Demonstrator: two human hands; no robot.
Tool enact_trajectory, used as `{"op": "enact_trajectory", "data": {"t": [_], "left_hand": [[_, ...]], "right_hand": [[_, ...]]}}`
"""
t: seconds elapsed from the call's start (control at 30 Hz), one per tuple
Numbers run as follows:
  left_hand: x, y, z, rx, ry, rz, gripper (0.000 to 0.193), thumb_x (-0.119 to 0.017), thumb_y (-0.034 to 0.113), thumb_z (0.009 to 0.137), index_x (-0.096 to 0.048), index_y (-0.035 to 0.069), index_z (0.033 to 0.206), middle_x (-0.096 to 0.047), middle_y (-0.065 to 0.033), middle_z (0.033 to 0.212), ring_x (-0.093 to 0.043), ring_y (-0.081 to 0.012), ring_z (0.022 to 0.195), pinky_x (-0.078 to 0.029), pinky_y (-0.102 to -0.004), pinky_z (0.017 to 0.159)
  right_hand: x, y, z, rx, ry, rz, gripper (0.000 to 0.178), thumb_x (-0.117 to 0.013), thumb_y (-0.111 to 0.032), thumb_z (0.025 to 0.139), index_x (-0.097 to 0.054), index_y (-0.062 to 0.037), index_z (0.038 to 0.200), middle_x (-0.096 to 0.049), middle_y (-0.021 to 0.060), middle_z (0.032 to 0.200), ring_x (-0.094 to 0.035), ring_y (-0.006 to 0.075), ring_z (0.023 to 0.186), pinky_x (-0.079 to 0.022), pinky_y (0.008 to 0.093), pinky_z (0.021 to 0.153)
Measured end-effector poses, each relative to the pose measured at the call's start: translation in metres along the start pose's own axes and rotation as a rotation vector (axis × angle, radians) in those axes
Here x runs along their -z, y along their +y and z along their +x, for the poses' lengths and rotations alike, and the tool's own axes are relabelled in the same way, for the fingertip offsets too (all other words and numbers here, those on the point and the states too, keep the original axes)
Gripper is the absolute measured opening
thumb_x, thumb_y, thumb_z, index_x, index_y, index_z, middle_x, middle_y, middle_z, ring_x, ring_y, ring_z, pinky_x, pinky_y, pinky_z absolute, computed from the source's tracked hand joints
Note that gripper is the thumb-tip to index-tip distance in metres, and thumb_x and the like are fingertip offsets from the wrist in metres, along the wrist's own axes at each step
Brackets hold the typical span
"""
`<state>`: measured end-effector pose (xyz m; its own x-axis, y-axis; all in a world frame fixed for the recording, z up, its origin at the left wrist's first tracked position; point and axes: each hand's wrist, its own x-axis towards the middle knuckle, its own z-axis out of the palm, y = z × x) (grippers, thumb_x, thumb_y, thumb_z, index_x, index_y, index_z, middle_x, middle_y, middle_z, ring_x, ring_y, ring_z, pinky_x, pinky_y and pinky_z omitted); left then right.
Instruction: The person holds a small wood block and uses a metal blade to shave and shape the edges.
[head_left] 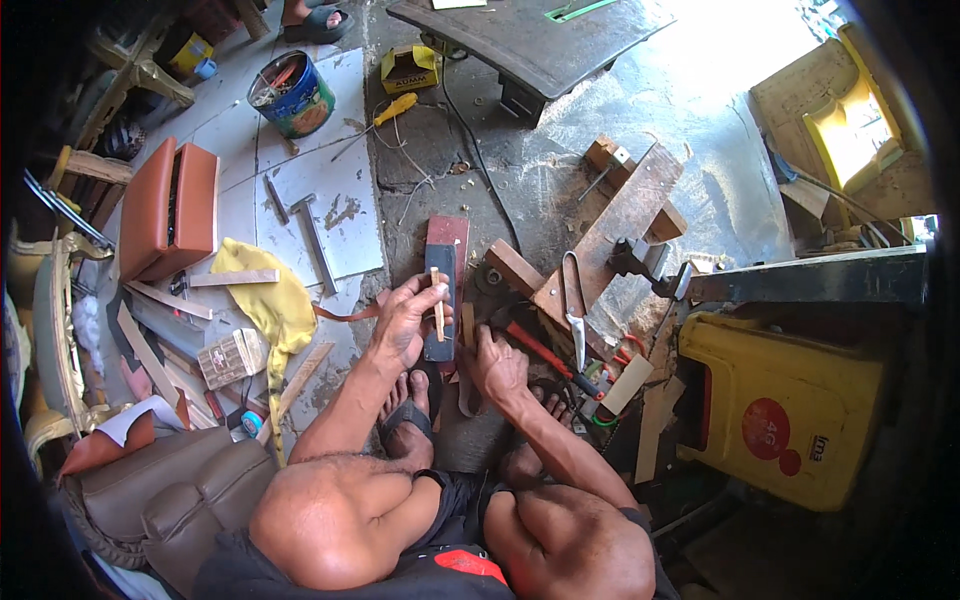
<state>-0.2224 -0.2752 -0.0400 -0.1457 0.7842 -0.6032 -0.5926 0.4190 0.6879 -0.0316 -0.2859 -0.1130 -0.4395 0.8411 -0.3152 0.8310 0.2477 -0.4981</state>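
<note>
My left hand pinches a short, narrow wooden stick upright between thumb and fingers. Under it lies a long block, dark red with a dark grey strip along its top, on the floor between my feet. To the right, my right hand reaches low with its fingers curled together; whatever they hold, if anything, is hidden. A thin tan strip lies beside its thumb. Just right of those fingers is a tool with a red and black handle.
A brown wooden bench piece with a clamp stands ahead right. A hammer and screwdriver lie on the floor. A yellow cloth and wood offcuts are at left; a yellow plastic stool is at right.
</note>
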Motion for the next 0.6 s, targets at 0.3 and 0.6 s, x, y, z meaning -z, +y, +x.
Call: {"op": "enact_trajectory", "data": {"t": [0.3, 0.6], "left_hand": [[0.014, 0.007, -0.004, 0.008, -0.011, -0.023, 0.033, -0.067, 0.017, 0.096, -0.06, 0.004, 0.125, -0.063, -0.0041, 0.098, -0.066, -0.0153, 0.085, -0.057, -0.0318, 0.08], [-0.029, -0.005, -0.005, 0.126, -0.184, 0.074, 0.035, -0.069, 0.016, 0.096, -0.059, 0.002, 0.126, -0.066, -0.0077, 0.106, -0.067, -0.0182, 0.096, -0.056, -0.0342, 0.089]], "right_hand": [[0.02, 0.021, -0.002, -0.332, -0.206, 1.228, 0.052, -0.051, -0.013, 0.093, -0.048, 0.0034, 0.142, -0.072, 0.019, 0.097, -0.07, 0.025, 0.071, -0.056, 0.0373, 0.061], [0.073, 0.018, -0.022, -0.184, -0.363, 1.766, 0.049, -0.047, -0.019, 0.102, -0.043, 0.0048, 0.145, -0.071, 0.0089, 0.099, -0.066, 0.0142, 0.072, -0.054, 0.027, 0.066]]}}
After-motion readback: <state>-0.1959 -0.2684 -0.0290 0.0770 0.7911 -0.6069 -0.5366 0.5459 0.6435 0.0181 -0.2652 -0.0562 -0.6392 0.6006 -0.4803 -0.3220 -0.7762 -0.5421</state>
